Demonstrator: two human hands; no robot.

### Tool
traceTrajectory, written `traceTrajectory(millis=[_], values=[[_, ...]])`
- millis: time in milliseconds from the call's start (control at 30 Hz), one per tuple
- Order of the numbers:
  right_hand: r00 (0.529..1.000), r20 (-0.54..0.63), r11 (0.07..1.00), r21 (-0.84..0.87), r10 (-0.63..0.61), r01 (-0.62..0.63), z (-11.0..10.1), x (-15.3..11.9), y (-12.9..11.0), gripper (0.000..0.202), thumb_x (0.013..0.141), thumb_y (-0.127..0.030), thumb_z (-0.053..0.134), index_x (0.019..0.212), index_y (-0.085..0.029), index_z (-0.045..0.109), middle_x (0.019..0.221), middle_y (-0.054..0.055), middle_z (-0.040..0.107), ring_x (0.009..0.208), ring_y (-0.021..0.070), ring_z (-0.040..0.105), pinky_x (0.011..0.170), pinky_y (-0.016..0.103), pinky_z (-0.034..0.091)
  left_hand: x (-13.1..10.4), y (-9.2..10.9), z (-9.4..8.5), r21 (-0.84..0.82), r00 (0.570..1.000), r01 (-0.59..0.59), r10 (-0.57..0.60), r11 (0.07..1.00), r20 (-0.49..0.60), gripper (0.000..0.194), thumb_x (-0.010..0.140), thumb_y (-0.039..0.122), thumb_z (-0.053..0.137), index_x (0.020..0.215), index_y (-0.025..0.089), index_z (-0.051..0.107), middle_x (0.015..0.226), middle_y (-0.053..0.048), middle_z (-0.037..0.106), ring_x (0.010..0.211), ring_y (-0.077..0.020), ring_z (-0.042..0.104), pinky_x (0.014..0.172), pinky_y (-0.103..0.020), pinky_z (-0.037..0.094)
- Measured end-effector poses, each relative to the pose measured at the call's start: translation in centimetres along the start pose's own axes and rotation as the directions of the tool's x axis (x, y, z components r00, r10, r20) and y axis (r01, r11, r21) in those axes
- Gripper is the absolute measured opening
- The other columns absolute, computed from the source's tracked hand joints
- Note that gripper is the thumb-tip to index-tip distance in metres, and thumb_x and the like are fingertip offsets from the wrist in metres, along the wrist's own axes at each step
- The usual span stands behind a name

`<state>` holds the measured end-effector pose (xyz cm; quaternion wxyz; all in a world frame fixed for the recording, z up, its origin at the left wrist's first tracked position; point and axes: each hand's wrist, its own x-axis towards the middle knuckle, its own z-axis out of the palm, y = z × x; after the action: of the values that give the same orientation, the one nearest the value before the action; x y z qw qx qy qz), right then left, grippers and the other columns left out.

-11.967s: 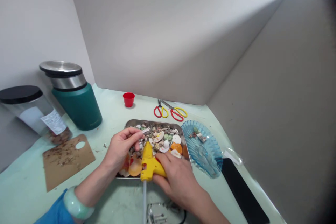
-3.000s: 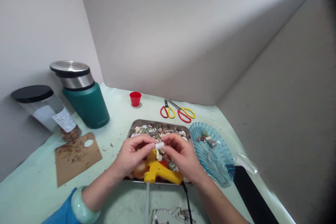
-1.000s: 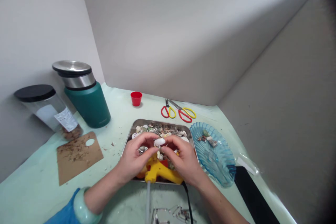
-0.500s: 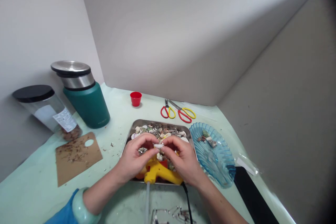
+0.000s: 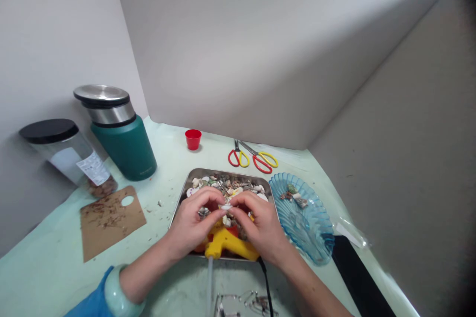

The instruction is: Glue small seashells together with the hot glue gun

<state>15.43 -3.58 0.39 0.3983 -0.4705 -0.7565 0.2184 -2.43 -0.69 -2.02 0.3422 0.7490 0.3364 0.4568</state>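
A small white piece (image 5: 225,206) is pinched between the fingertips of both hands. My left hand (image 5: 195,218) grips its left end and my right hand (image 5: 258,220) its right end. Both are held over a metal tray (image 5: 190,178) filled with shells and small bits. Beneath my hands a yellow glue gun (image 5: 232,244) lies across the tray's near side, with a pale stick out of its back and a black cord. The fingers partly cover the piece, so its exact shape cannot be made out.
Behind the tray are a red cup (image 5: 193,139) and scissors (image 5: 263,161). A blue shell-shaped dish (image 5: 307,223) with a few bits stands right. At left are a green bottle (image 5: 128,151), a clear jar (image 5: 70,158) and brown cardboard (image 5: 111,223). Metal pieces (image 5: 253,302) lie in front.
The white piece has turned slightly between the fingertips. Both hands otherwise keep nearly the same place, and the whole view has shifted a little.
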Motion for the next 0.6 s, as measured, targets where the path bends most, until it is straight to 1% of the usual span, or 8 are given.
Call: traceTrajectory(millis=[133, 333, 500, 600], values=[[1.000, -0.007, 1.000, 0.000, -0.007, 0.007, 0.01, 0.03, -0.05, 0.010, 0.087, -0.015, 0.054, 0.089, -0.021, 0.061, 0.085, 0.003, 0.064, 0.078, 0.0168, 0.059, 0.071, 0.028, 0.045, 0.02, 0.02, -0.14, 0.020, 1.000, -0.028, 0.028, 0.999, 0.007, 0.001, 0.084, 0.018, 0.057, 0.083, 0.019, 0.058, 0.092, -0.006, 0.061, 0.092, -0.0196, 0.057, 0.082, -0.035, 0.047], [1.000, 0.007, 1.000, 0.008, 0.002, -0.002, 0.04, -0.04, -0.11, 0.008, 0.087, -0.017, 0.054, 0.089, -0.021, 0.061, 0.083, 0.003, 0.063, 0.075, 0.0166, 0.058, 0.069, 0.028, 0.044, 0.06, 0.08, -0.23, 0.011, 0.999, -0.043, 0.043, 0.999, 0.011, 0.004, 0.084, 0.016, 0.057, 0.083, 0.019, 0.055, 0.090, -0.004, 0.058, 0.089, -0.0173, 0.056, 0.081, -0.032, 0.046], [0.997, 0.009, 0.993, 0.089, 0.076, -0.076, 0.02, 0.03, -0.10, 0.007, 0.086, -0.018, 0.056, 0.087, -0.020, 0.062, 0.082, 0.002, 0.063, 0.072, 0.0148, 0.057, 0.067, 0.026, 0.044, -0.04, 0.05, -0.24, -0.011, 1.000, -0.012, 0.012, 1.000, -0.004, 0.002, 0.083, 0.017, 0.058, 0.082, 0.019, 0.058, 0.091, -0.005, 0.059, 0.089, -0.0176, 0.057, 0.081, -0.033, 0.046], [0.981, 0.045, 0.953, 0.236, 0.187, -0.192, -0.01, 0.14, 0.02, 0.006, 0.085, -0.022, 0.057, 0.083, -0.020, 0.063, 0.074, 0.000, 0.061, 0.065, 0.0130, 0.054, 0.060, 0.024, 0.043, -0.07, 0.09, -0.26, -0.081, 0.999, 0.049, -0.050, 0.996, -0.010, 0.004, 0.080, 0.017, 0.062, 0.084, 0.019, 0.060, 0.088, -0.004, 0.062, 0.084, -0.0170, 0.059, 0.079, -0.032, 0.048]])
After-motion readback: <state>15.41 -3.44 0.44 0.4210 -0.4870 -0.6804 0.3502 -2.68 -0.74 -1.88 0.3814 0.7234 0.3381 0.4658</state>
